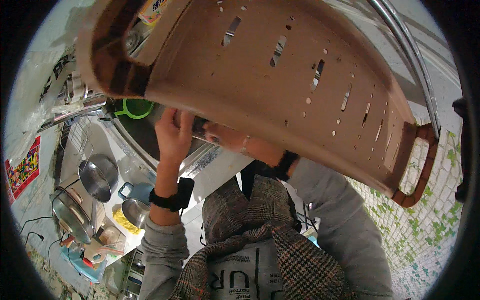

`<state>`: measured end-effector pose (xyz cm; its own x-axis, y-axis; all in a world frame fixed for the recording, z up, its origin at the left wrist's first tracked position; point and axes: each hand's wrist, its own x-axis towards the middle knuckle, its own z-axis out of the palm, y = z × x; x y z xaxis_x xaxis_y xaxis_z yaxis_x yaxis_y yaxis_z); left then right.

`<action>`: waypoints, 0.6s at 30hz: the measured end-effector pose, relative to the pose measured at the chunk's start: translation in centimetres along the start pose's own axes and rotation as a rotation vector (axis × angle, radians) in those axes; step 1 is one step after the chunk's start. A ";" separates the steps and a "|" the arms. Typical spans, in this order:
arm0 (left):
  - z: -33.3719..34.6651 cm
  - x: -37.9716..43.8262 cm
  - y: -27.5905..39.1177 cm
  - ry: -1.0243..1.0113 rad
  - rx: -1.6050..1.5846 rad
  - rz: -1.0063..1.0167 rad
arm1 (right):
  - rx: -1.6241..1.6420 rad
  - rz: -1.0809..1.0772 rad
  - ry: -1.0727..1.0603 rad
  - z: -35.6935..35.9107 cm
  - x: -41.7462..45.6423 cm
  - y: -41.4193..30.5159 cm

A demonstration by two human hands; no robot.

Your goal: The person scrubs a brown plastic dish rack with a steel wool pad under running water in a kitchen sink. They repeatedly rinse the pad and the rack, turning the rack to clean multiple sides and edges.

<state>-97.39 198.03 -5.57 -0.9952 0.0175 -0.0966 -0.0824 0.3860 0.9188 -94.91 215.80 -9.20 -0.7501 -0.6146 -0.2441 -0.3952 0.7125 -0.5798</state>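
Observation:
A large brown plastic basket [240, 71] with slots, round holes and two looped handles hangs tilted across the upper picture, close to the camera. My left hand [174, 129], a black watch on its wrist, is raised at the basket's lower edge; its fingertips are partly hidden. Blurred, my right hand [225, 137] reaches beneath that edge towards the left hand. A small dark object [198, 125] lies between the hands, too unclear to name. Below them is a metal sink [140, 140], and a green-rimmed strainer [138, 108] is partly covered by the basket. What each hand grips is unclear.
Left of the sink stand a wire rack [78, 137], a frying pan [98, 180], a blue-handled pot [137, 210], a yellow cloth [125, 221] and a glass lid [71, 215]. A curved metal tube [412, 48] passes by the basket's right handle.

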 end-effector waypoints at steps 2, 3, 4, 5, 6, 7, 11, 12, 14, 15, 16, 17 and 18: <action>0.6 0.3 1.1 0.022 -0.003 0.019 | 0.025 0.054 -0.129 -0.9 -2.1 2.1; 0.8 0.4 1.2 0.027 -0.001 0.021 | 0.039 0.087 -0.193 -1.2 -3.2 3.1; 0.9 0.5 1.3 0.032 0.002 0.024 | 0.054 0.129 -0.145 -0.6 -3.7 3.3; 1.1 0.5 1.4 0.038 0.005 0.025 | 0.066 0.168 -0.098 -0.1 -4.1 3.6; 1.1 0.6 1.6 0.025 0.004 0.017 | 0.067 0.195 -0.035 0.1 -4.4 3.3; 1.1 0.8 1.9 0.013 0.004 0.008 | 0.063 0.206 0.028 0.5 -4.2 2.9; 1.0 0.8 0.7 -0.072 -0.056 -0.068 | -0.034 0.170 0.110 1.6 -1.3 1.1; 1.0 0.9 0.7 -0.081 -0.060 -0.074 | -0.063 0.154 0.093 1.6 -0.6 0.8; 1.2 0.9 0.9 -0.094 -0.064 -0.082 | -0.104 0.115 0.047 1.4 0.7 0.2; 1.2 1.0 0.9 -0.065 -0.045 -0.047 | -0.110 0.101 0.034 1.5 1.3 0.2; 1.3 1.1 1.0 -0.036 -0.025 -0.010 | -0.112 0.090 0.017 1.4 1.6 0.4; 1.4 1.2 1.1 -0.007 -0.007 0.026 | -0.113 0.081 0.007 1.3 1.7 0.8; 1.7 1.2 1.0 0.011 -0.006 0.032 | -0.115 0.072 -0.004 1.4 1.8 1.1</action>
<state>-98.54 200.03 -5.41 -0.9978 0.0192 -0.0629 -0.0509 0.3802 0.9235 -95.99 214.99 -11.36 -0.7768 -0.5617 -0.2848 -0.3989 0.7888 -0.4677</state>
